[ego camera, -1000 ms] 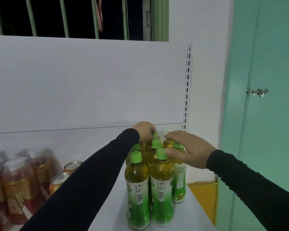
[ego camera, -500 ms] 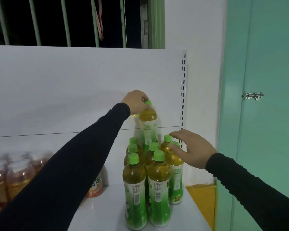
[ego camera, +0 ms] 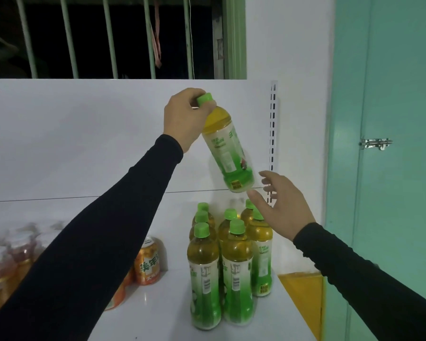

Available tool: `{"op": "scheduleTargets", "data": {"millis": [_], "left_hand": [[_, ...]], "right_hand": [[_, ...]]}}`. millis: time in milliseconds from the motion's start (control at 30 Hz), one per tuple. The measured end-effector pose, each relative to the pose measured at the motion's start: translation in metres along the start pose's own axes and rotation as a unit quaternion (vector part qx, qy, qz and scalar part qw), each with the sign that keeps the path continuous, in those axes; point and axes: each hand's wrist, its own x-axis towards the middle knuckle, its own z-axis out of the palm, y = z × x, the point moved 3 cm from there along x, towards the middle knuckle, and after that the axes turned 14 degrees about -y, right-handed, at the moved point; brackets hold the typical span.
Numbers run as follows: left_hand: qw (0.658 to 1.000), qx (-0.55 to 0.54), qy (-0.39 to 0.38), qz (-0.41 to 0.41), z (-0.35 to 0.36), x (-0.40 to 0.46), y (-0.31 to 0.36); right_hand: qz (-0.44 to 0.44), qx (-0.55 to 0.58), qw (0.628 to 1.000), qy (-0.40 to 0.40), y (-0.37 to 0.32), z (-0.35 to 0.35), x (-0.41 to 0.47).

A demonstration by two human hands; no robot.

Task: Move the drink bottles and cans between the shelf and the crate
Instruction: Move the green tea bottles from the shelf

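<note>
Fingers of the left hand pinch the green cap of a clear plastic green-tea bottle, hanging tilted above the clustered green-capped bottles on the white shelf. Just under its base, the right hand spreads empty, likely to catch it. Orange cans stand left.

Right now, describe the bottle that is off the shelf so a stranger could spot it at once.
Look at the white shelf by the green door. Above the standing cluster of green-capped bottles, the left hand holds the lifted bottle by its neck. It alone hangs tilted in the air, base toward the open right hand.
</note>
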Motion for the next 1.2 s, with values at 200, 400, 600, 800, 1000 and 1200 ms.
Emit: {"op": "scheduleTargets", "data": {"millis": [200,400,600,800,1000,1200], "left_hand": [[0.996,-0.085,-0.026,-0.021,0.012,-0.029,0.009],[0.99,-0.127,-0.039,-0.038,0.033,-0.051,0.015],[0.971,-0.19,-0.124,-0.072,0.054,-0.086,0.011],[0.923,-0.296,-0.203,-0.139,0.08,-0.136,-0.007],[0.878,-0.378,-0.224,-0.188,0.094,-0.172,-0.025],[0.888,-0.37,-0.183,-0.202,0.09,-0.194,-0.031]], "right_hand": [[0.027,0.064,0.998,-0.002,-0.014,-0.006,-0.012],[0.033,0.138,0.99,0.006,-0.014,-0.008,-0.037],[0.058,0.266,0.962,-0.011,0.015,0.004,-0.071],[0.052,0.417,0.902,-0.097,0.029,0.02,-0.103],[0.056,0.525,0.83,-0.18,0.034,0.037,-0.123],[0.073,0.523,0.823,-0.21,0.036,0.042,-0.134]]}}
